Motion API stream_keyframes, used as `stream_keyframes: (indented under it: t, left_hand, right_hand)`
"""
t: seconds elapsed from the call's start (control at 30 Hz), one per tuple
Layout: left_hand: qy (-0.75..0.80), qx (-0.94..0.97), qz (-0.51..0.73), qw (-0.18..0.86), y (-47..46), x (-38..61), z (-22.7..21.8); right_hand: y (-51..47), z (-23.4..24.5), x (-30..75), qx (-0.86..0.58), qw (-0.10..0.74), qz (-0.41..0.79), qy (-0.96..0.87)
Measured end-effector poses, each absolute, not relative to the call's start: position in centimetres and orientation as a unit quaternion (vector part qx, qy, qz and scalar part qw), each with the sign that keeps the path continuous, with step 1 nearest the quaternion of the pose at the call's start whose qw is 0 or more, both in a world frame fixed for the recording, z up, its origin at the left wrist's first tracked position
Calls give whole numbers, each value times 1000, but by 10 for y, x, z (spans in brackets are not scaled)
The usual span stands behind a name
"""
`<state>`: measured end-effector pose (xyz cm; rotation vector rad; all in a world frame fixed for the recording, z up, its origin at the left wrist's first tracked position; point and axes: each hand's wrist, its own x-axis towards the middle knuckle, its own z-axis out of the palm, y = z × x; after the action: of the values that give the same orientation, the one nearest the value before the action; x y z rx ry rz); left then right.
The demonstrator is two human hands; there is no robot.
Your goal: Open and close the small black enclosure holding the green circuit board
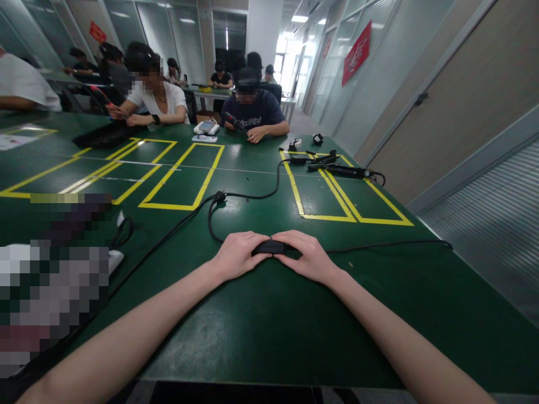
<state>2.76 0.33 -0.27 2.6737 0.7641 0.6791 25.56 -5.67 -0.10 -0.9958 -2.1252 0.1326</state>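
A small black power adapter (272,247) lies between my two hands, low over the green tabletop. My left hand (240,253) pinches its left end between thumb and fingers. At the other end, my right hand (309,253) has thumb and fingertips closed on it, almost meeting the left fingertips. One black cord (213,224) loops from the left side up to a plug joint (219,197). A thinner black cable (387,244) trails from the right side toward the table's right edge. My fingers cover both ends of the adapter.
Yellow tape rectangles (168,206) mark the green table (269,336). Farther right lie a black tool (347,170) and another black adapter (298,160). A black tray (107,134) and a white device (206,127) stand near people seated opposite. Blurred items cover the left side.
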Motion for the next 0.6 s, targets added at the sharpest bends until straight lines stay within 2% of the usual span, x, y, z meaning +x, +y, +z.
stream_keyframes:
  t: [0.37, 0.6]
  left_hand:
    - [245, 916, 277, 156, 3, 27, -8]
    - [217, 901, 364, 93, 9, 29, -9]
  right_hand:
    - [-58, 0, 253, -378, 410, 28, -829]
    - [-58, 3, 263, -402, 418, 1, -815]
